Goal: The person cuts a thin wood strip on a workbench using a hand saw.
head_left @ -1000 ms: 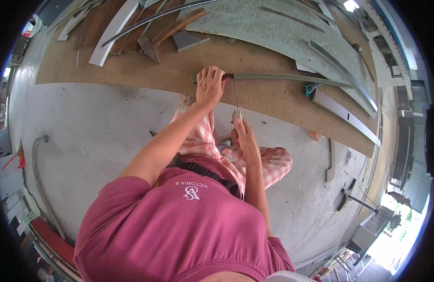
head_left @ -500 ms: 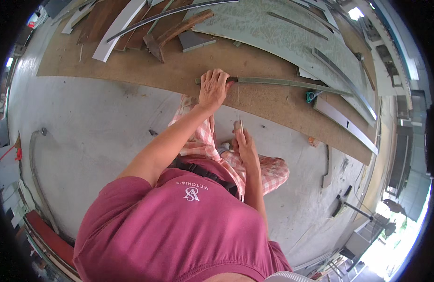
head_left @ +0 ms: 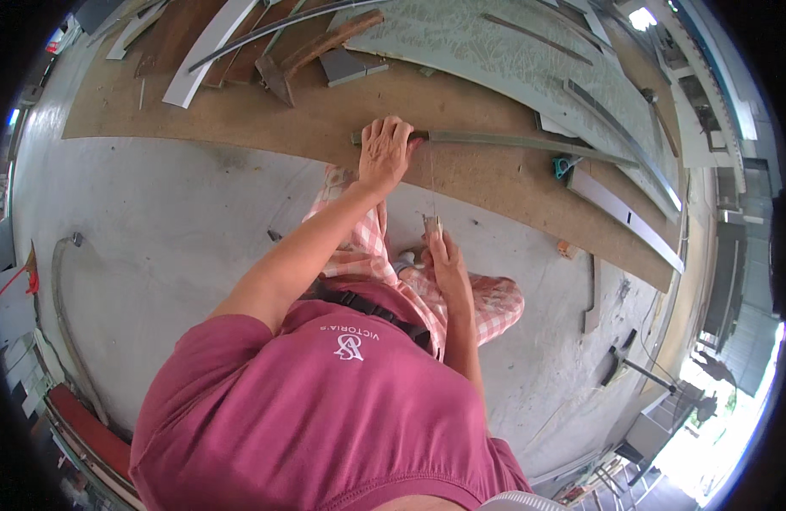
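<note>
My left hand (head_left: 384,156) is closed around a long, narrow grey-green strip (head_left: 529,146), pressing it near its left end onto a brown board. Just right of those fingers the strip has a dark patch. Nearer my body, my right hand (head_left: 449,260) grips what looks like a handsaw (head_left: 434,223) seen edge-on. Its thin blade shows only as a faint line running forward to the strip. Most of the handle is hidden by my fingers.
On the brown board (head_left: 240,128) lie a wooden-handled hammer (head_left: 325,47), a grey block (head_left: 350,66), a teal-handled tool (head_left: 563,166) and a silver metal bar (head_left: 627,220). A patterned pale-green sheet (head_left: 495,60) lies beyond. A small orange-brown block (head_left: 567,249) sits on the grey floor.
My right hand, with the handsaw, has drawn back very slightly from the strip. My left hand keeps its hold on the strip. The whole view has shifted a little.
</note>
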`<state>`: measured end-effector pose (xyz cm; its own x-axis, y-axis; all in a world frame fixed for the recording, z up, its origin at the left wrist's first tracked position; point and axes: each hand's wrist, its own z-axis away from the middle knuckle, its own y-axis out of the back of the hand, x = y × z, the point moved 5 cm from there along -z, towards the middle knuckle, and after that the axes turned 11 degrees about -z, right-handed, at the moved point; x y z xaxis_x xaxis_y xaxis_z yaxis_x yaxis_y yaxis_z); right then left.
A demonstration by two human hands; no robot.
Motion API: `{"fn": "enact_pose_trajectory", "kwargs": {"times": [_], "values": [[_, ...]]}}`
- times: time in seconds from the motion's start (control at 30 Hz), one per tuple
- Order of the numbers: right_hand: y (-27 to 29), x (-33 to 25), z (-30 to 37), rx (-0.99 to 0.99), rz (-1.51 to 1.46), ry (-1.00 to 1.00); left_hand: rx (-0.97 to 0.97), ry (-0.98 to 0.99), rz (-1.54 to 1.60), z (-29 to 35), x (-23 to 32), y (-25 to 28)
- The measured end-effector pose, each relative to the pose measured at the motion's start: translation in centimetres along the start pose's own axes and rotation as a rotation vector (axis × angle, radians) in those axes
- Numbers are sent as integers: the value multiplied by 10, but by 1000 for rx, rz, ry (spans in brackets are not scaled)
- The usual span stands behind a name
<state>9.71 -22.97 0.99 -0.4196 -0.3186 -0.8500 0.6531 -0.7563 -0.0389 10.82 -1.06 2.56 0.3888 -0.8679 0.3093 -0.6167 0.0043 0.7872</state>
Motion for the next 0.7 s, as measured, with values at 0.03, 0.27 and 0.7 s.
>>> {"fn": "enact_pose_trajectory", "kwargs": {"times": [0.03, 0.27, 0.7], "values": [[3, 2, -3, 13, -43, -12, 9, -5, -2, -2, 3, 1], [-7, -12, -34, 60, -57, 32, -7, -13, -24, 0, 3, -4], [-7, -5, -38, 15, -112, 49, -15, -11, -9, -3, 4, -3]]}}
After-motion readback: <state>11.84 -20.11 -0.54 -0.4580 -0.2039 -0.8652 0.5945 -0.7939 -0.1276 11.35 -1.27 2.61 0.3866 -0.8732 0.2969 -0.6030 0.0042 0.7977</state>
